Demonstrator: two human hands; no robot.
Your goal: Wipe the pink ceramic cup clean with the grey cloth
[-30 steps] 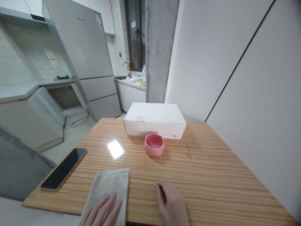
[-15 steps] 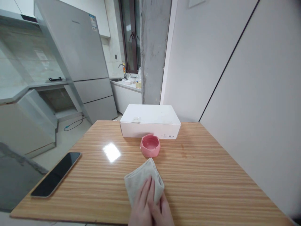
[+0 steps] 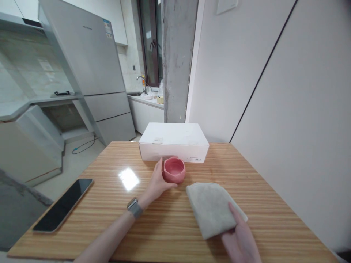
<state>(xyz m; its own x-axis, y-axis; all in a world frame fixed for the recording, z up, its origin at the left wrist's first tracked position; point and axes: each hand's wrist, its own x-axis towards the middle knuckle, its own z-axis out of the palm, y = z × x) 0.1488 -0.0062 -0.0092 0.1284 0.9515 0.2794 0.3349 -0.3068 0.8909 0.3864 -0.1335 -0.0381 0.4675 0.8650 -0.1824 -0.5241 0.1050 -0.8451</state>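
The wood-grain surface [image 3: 109, 168] bears a white box [image 3: 173, 151] toward its back. Nearer, fingers of the right hand [image 3: 240, 239] pinch a folded grey cloth [image 3: 211, 208]. The left hand [image 3: 159, 182], fingers spread wide, curves around the pink bowl's [image 3: 174, 177] left side (contact unclear), just before the box.

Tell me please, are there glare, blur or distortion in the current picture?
Head view: a bright glare patch on the table, left of the pink bowl; the right hand looks slightly blurred; the fridge leans, probably wide-angle distortion.
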